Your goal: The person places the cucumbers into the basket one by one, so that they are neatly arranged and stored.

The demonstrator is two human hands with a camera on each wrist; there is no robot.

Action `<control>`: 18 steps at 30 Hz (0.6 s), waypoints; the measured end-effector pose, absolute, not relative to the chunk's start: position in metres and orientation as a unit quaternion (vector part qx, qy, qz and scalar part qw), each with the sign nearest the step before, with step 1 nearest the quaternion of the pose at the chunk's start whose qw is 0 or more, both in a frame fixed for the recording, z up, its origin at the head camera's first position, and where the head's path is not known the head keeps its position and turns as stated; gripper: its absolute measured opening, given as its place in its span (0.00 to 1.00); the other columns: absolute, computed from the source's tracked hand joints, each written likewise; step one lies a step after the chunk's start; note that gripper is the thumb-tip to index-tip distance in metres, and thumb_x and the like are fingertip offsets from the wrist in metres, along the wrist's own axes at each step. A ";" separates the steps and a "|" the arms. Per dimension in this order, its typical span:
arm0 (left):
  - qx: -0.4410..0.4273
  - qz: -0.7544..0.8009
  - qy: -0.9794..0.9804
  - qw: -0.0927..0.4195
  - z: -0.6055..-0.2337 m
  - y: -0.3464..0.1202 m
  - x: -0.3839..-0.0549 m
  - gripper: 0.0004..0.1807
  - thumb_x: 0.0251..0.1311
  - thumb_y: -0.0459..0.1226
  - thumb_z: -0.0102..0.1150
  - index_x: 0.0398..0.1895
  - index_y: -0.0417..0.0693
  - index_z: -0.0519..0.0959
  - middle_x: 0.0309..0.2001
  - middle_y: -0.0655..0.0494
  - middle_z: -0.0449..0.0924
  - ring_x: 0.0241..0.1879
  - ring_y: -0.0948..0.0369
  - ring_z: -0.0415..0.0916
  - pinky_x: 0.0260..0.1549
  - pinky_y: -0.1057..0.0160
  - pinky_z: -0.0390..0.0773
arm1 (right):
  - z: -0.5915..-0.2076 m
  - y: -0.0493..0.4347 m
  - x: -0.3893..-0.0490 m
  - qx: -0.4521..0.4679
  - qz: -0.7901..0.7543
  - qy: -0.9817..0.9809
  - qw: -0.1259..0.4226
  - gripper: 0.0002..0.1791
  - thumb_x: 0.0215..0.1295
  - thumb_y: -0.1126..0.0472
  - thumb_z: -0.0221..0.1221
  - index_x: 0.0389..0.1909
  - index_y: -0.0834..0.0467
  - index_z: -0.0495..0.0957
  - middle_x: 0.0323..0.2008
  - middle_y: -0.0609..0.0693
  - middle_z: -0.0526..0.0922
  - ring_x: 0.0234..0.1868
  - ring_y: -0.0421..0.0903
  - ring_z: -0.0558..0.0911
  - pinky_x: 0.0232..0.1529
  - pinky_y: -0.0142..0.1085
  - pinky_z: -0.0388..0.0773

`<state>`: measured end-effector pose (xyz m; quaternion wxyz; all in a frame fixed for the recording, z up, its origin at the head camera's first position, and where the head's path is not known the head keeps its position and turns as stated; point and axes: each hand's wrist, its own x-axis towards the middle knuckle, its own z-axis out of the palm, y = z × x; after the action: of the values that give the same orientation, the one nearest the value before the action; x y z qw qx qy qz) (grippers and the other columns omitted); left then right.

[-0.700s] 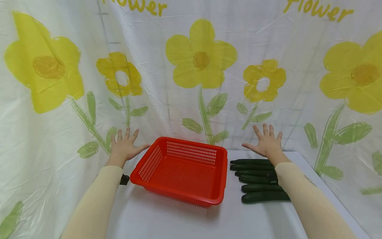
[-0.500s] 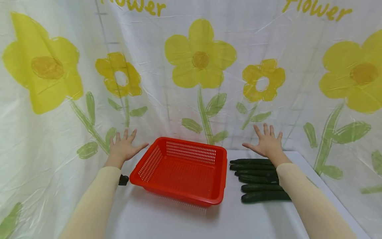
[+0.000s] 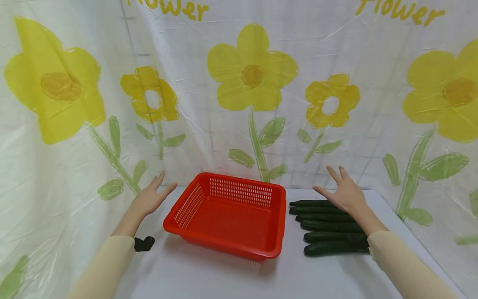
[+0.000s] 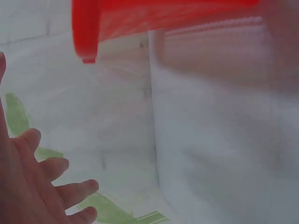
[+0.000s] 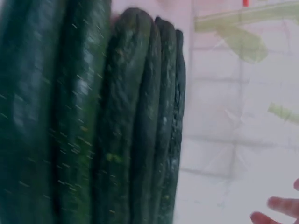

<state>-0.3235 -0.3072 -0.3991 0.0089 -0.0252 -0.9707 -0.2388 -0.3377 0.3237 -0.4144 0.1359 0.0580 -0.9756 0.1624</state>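
A red plastic basket [image 3: 224, 249] with slotted walls stands on the white table, with nothing inside it. To its right, several dark green cucumbers [image 3: 328, 226] lie side by side in a row; they fill much of the right wrist view, where the nearest cucumber [image 5: 28, 112] looks thick and bumpy. My left hand [image 3: 147, 199] hovers left of the basket, fingers extended and thumb spread, holding nothing. In the left wrist view its fingers [image 4: 77, 191] point away from the basket's rim. Over the far end of the cucumbers my right hand [image 3: 349, 195] is raised, thumb and fingers apart, nothing in it.
A white curtain [image 3: 194, 141] printed with yellow flowers hangs behind and along both sides of the table [image 3: 201, 278]. The black wrist camera [image 3: 145, 243] shows beside my left wrist. The table's right edge runs past the cucumbers.
Both hands have turned from palm-down, fingers spread wide, to a more sideways pose. They have drawn slightly lower in the head view. The basket and cucumbers have stayed in place.
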 end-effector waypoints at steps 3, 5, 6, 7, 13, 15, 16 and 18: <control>-0.032 -0.257 -0.966 0.012 -0.403 -0.305 -0.314 0.55 0.73 0.74 0.35 0.88 0.51 0.36 0.83 0.28 0.39 0.78 0.25 0.47 0.69 0.22 0.53 | -0.422 0.325 -0.324 0.062 0.180 -0.970 0.153 0.57 0.66 0.25 0.61 0.85 0.54 0.55 0.80 0.75 0.53 0.66 0.84 0.68 0.50 0.74 0.75; -0.036 -0.266 -0.963 0.018 -0.406 -0.302 -0.307 0.54 0.73 0.73 0.37 0.88 0.52 0.37 0.84 0.30 0.40 0.78 0.26 0.46 0.69 0.22 0.53 | -0.426 0.325 -0.315 0.063 0.185 -0.968 0.157 0.57 0.65 0.26 0.62 0.85 0.53 0.55 0.80 0.75 0.54 0.67 0.84 0.68 0.50 0.75 0.74; -0.037 -0.269 -0.962 0.021 -0.407 -0.300 -0.305 0.54 0.73 0.73 0.38 0.88 0.53 0.37 0.84 0.31 0.41 0.79 0.27 0.47 0.69 0.22 0.53 | -0.428 0.325 -0.310 0.063 0.187 -0.967 0.161 0.57 0.65 0.27 0.63 0.85 0.53 0.55 0.80 0.74 0.54 0.66 0.84 0.68 0.51 0.75 0.74; -0.037 -0.272 -0.961 0.024 -0.409 -0.299 -0.302 0.53 0.73 0.73 0.38 0.88 0.54 0.37 0.84 0.32 0.41 0.79 0.27 0.47 0.69 0.22 0.54 | -0.430 0.325 -0.306 0.063 0.191 -0.966 0.164 0.57 0.65 0.28 0.64 0.85 0.52 0.56 0.80 0.74 0.55 0.67 0.83 0.68 0.51 0.75 0.73; -0.022 -0.291 -0.956 0.041 -0.421 -0.293 -0.286 0.50 0.75 0.70 0.40 0.88 0.59 0.38 0.81 0.29 0.53 0.73 0.29 0.63 0.60 0.24 0.69 | -0.435 0.324 -0.282 0.072 0.214 -0.952 0.204 0.54 0.62 0.33 0.70 0.81 0.56 0.64 0.77 0.71 0.63 0.65 0.78 0.72 0.54 0.74 0.71; -0.015 -0.301 -0.953 0.043 -0.427 -0.292 -0.280 0.49 0.75 0.70 0.40 0.88 0.60 0.39 0.78 0.26 0.58 0.70 0.31 0.69 0.57 0.28 0.74 | -0.437 0.325 -0.276 0.073 0.221 -0.949 0.211 0.52 0.61 0.33 0.71 0.79 0.57 0.67 0.75 0.71 0.65 0.66 0.77 0.71 0.56 0.75 0.69; -0.012 -0.307 -0.951 0.044 -0.430 -0.291 -0.278 0.49 0.75 0.69 0.40 0.88 0.61 0.39 0.76 0.25 0.60 0.69 0.31 0.70 0.56 0.29 0.76 | -0.439 0.325 -0.272 0.071 0.224 -0.949 0.212 0.52 0.60 0.34 0.72 0.78 0.58 0.68 0.75 0.71 0.66 0.68 0.78 0.69 0.57 0.76 0.68; -0.007 -0.319 -0.947 0.042 -0.436 -0.290 -0.273 0.48 0.75 0.69 0.41 0.88 0.61 0.39 0.75 0.23 0.61 0.69 0.31 0.71 0.55 0.32 0.78 | -0.443 0.326 -0.265 0.064 0.230 -0.948 0.209 0.51 0.60 0.33 0.72 0.77 0.59 0.70 0.75 0.70 0.67 0.69 0.78 0.68 0.58 0.77 0.66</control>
<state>-0.2733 -0.2904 -0.4359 0.0420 -0.0070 -0.9468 -0.3191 -0.2653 0.3264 -0.4427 0.2093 0.0638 -0.9482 0.2302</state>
